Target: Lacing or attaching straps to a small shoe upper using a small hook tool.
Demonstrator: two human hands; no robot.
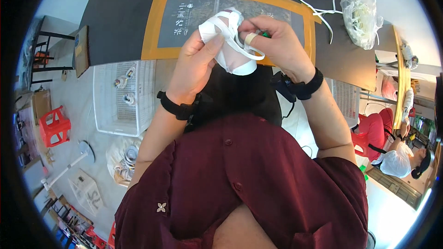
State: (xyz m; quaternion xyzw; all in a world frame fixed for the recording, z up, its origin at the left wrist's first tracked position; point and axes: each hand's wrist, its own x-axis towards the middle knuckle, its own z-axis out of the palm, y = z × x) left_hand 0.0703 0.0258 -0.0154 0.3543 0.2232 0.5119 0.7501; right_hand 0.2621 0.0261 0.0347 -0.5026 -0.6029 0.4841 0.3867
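Note:
Above the table's near edge I hold a white strappy piece (235, 62) with a pale pinkish surface showing between its bands; its exact kind is unclear. My left hand (196, 60) grips its left side, thumb laid across the white bands. At its upper right side, my right hand (277, 46) has its fingers bent in a pinch against the piece, with a beige wrap on one finger. A small green thing (264, 33) shows by those fingers, partly hidden. What exactly the right fingertips pinch is hidden.
A dark mat (184, 9) is taped to the black table (115, 23) with orange tape. White strips (318, 10) lie beside a clear bag (362, 18) of more strips. A white crate (104, 110) stands lower left. A seated person (392, 152) works at far right.

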